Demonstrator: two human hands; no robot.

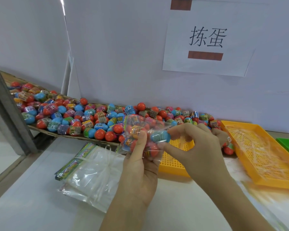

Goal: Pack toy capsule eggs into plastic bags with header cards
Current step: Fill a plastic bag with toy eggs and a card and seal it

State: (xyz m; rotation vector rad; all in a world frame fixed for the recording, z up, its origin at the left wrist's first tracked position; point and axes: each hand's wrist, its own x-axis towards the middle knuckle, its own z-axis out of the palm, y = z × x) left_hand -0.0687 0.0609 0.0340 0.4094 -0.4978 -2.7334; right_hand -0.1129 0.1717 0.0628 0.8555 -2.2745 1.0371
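**Egg bagging, caught mid-stuff**

Standing right by the table here. The left hand grips a clear plastic bag that has several capsule eggs in it, thumb pressed on its front. The right hand pinches a blue egg between thumb and fingertips, right at the bag's open end. Behind them a huge pile of eggs sits on a cardboard sheet. A bundle of empty bags with header cards lies to the left, and there's a yellow tray just behind the hands.

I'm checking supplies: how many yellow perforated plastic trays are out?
2. One yellow perforated plastic tray lies partly behind the right hand; the second tray lies tilted to its right. More may be hidden.
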